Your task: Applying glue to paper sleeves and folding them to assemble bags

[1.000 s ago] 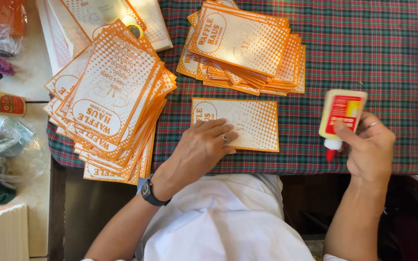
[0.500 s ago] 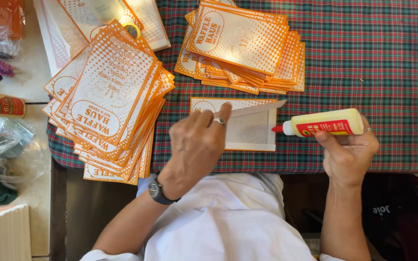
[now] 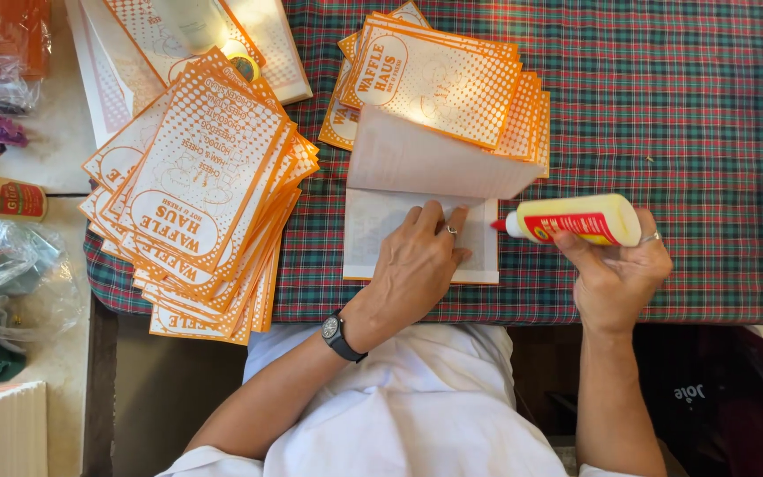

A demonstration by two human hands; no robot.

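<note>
Your left hand (image 3: 412, 265) lies flat, fingers spread, in the centre of the frame, pressing on the inside of an opened paper bag (image 3: 421, 238). It grips nothing; the palm and fingers simply pin the lower sheet to the plaid tablecloth (image 3: 664, 106). The bag's upper flap (image 3: 434, 163) is lifted and folds back toward the top of the frame, showing its plain white inner side. A ring sits on 1 finger and a dark wristwatch (image 3: 339, 334) circles your wrist.

Your right hand (image 3: 615, 274), at centre right, is closed around a yellow glue bottle (image 3: 576, 221) with a red label. The bottle lies sideways, its red nozzle pointing left and reaching the bag's right edge, just beside your left fingertips. Whether the tip touches the paper, you cannot tell from here.

In the upper centre a stack of orange-printed bags (image 3: 443, 79) rests just above the opened one, its lower edge partly covered by the raised flap. A larger, fanned stack (image 3: 205, 185) fills the left half of the frame and overhangs the table's near edge. At the far left edge, a second small glue bottle (image 3: 2, 196) lies on a pale surface, near crumpled clear plastic (image 3: 11, 274). Your white apron (image 3: 408, 397) fills the bottom centre.
</note>
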